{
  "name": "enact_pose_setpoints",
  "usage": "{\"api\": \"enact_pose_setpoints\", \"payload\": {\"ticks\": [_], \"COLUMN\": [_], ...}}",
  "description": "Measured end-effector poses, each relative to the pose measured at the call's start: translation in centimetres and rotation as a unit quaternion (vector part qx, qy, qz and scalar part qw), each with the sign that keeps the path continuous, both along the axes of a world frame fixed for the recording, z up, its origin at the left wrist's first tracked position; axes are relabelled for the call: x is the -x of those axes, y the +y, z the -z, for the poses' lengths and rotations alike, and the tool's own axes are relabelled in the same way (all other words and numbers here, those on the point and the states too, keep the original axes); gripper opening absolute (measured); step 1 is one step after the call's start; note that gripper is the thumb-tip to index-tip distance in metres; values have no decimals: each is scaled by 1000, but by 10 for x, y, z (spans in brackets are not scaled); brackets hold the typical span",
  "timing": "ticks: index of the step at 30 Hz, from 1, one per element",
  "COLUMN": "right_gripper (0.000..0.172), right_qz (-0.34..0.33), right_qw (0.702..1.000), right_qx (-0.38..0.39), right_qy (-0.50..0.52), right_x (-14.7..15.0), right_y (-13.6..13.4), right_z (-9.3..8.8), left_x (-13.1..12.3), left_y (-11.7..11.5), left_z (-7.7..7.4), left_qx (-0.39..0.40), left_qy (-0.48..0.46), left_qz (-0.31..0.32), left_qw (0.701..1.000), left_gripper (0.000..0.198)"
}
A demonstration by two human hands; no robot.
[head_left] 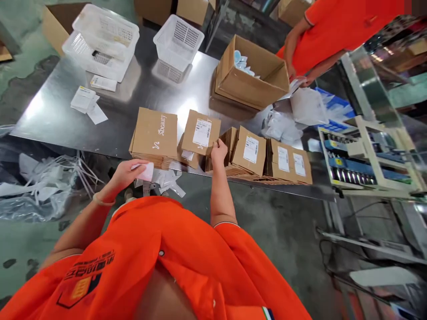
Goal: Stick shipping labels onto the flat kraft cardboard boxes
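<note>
Between the fingers of my left hand [128,173] is a small stack of white labels [146,172], held just off the table's front edge. My right hand [219,152] grips the lower right corner of a flat cardboard mailer [193,126] with a white shipping label on its face. That mailer is tilted over other brown pieces. Left of it lies a pile of flat mailers [155,131] printed "beauty", near my left hand. To the right, labelled mailers [251,150] lean in overlapping stacks along the edge.
White plastic baskets [178,42] and loose label slips [87,103] sit on the steel table [110,126]. An open carton [253,80] stands before a co-worker in orange [333,35]. A rack of bottles [353,160] is at right; plastic scraps [43,191] lie low left.
</note>
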State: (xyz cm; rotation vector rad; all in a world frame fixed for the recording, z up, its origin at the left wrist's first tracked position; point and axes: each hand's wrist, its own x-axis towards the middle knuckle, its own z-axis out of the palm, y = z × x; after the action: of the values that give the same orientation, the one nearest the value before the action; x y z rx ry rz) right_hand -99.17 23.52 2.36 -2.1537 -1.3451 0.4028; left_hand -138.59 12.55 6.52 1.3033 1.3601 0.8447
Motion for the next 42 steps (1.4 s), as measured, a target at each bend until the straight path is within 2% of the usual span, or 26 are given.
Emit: {"api": "enact_pose_setpoints", "payload": {"ticks": [2, 4, 6, 7, 8, 9, 10, 11, 12, 13, 14, 15, 17, 19, 20, 22, 24, 25, 27, 29, 32, 34, 37, 39, 42], "right_gripper": [47, 46, 48, 47, 44, 42, 42, 43, 41, 37, 31, 27, 20, 21, 24, 20, 13, 11, 12, 13, 14, 11, 17, 17, 13], "right_qz": [42, 58, 29, -18, -93, -195, -310, -410, -480, -518, -526, -511, -455, -410, -392, -367, -360, -362, -372, -386, -402, -406, -405, -374, -292], "right_qw": [997, 991, 995, 998, 996, 980, 945, 895, 846, 809, 792, 791, 804, 812, 817, 829, 836, 837, 835, 836, 857, 873, 886, 902, 933], "right_qx": [70, 119, 95, 58, 18, -13, -24, -17, 3, 33, 63, 87, 111, 106, 100, 94, 95, 95, 99, 95, 51, -3, -73, -108, -140], "right_qy": [15, 9, -23, -25, -6, 39, 105, 174, 232, 274, 304, 326, 365, 401, 410, 412, 402, 399, 394, 378, 318, 271, 213, 186, 157], "right_x": [-4, 8, 33, 49, 68, 87, 108, 129, 149, 169, 186, 200, 221, 232, 235, 239, 241, 242, 240, 234, 219, 208, 190, 178, 163], "right_y": [-10, -21, -36, -46, -56, -67, -77, -87, -95, -102, -106, -109, -112, -111, -110, -108, -105, -103, -100, -98, -103, -110, -109, -87, -17], "right_z": [1, -1, -7, -10, -14, -16, -17, -16, -13, -9, -4, 2, 9, 11, 10, 7, 4, 4, 6, 9, 8, 1, -19, -35, -53], "left_x": [9, 12, 11, 9, 6, 5, 4, 5, 7, 11, 17, 24, 38, 45, 45, 35, 19, 11, 0, -5, -8, -9, -13, -18, -31], "left_y": [-8, -16, -24, -28, -31, -34, -36, -37, -36, -34, -30, -27, -21, -24, -30, -48, -66, -73, -78, -73, -57, -47, -38, -35, -32], "left_z": [1, -1, -7, -11, -15, -20, -24, -27, -28, -27, -24, -18, -3, 14, 22, 33, 39, 40, 40, 39, 38, 36, 30, 26, 23], "left_qx": [15, 22, 18, 11, 4, -1, -2, 0, 4, 8, 10, 13, 39, 106, 139, 159, 116, 91, 67, 66, 70, 71, 92, 131, 185], "left_qy": [0, -25, -69, -94, -117, -138, -160, -183, -206, -229, -250, -266, -274, -264, -262, -270, -260, -245, -206, -171, -131, -114, -136, -175, -212], "left_qz": [24, 23, -17, -48, -80, -106, -127, -148, -171, -199, -238, -287, -398, -459, -452, -372, -279, -247, -220, -227, -229, -213, -162, -109, -71], "left_qw": [1000, 999, 997, 994, 990, 985, 979, 972, 964, 953, 939, 920, 875, 842, 841, 874, 917, 933, 951, 956, 962, 968, 973, 970, 957], "left_gripper": [61, 71, 75, 77, 77, 74, 69, 63, 57, 52, 49, 47, 45, 50, 59, 85, 104, 106, 94, 78, 72, 73, 69, 64, 63]}}
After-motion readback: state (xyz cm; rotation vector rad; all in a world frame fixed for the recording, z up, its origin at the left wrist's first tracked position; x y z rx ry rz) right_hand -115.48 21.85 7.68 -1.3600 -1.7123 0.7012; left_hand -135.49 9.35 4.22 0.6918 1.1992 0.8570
